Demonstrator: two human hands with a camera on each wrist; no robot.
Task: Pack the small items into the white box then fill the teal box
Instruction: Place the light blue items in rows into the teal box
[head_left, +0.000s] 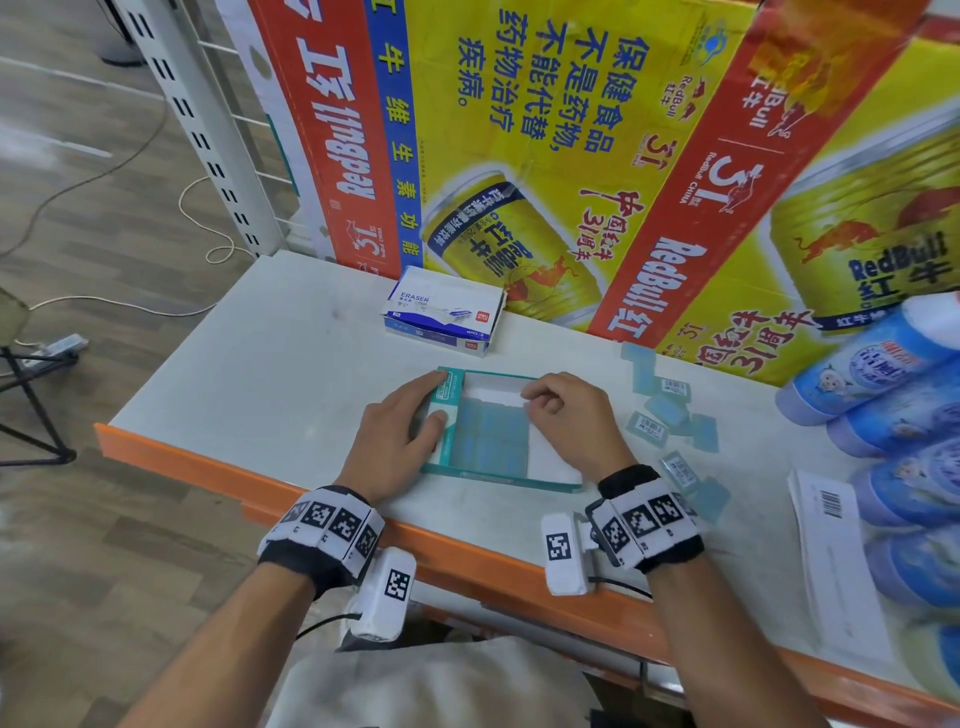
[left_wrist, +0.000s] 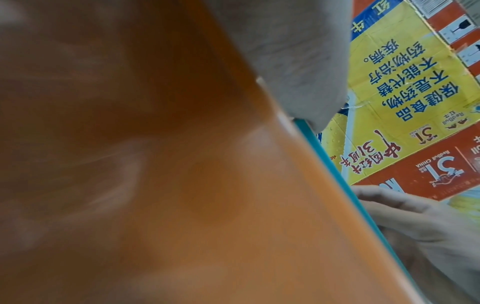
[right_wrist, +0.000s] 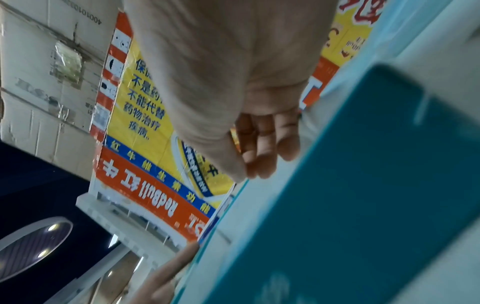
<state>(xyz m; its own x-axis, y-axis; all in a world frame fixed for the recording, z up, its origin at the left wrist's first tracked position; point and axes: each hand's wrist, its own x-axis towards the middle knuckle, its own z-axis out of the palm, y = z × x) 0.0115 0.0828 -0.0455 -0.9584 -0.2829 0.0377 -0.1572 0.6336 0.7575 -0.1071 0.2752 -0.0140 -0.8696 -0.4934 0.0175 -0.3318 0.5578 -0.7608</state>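
Observation:
The open teal box (head_left: 553, 460) lies in the middle of the white shelf, with several light-blue packets (head_left: 491, 434) in rows inside it. My left hand (head_left: 410, 415) rests with straight fingers along the box's left wall, thumb on its rim. My right hand (head_left: 563, 410) hovers over the box's right half with fingers curled, tips at the packets' edge. In the right wrist view nothing shows between the right hand's (right_wrist: 246, 164) fingers above the teal box (right_wrist: 363, 185). More loose packets (head_left: 670, 415) lie to the right. The white eraser box (head_left: 441, 312) stands behind.
Red Bull cartons (head_left: 571, 156) wall off the back of the shelf. Wrapped blue bottles (head_left: 893, 415) and a barcoded white sheet (head_left: 831, 545) fill the right side. The shelf's orange front edge (head_left: 467, 551) runs just under my wrists. A white upright (head_left: 208, 130) stands at the far left.

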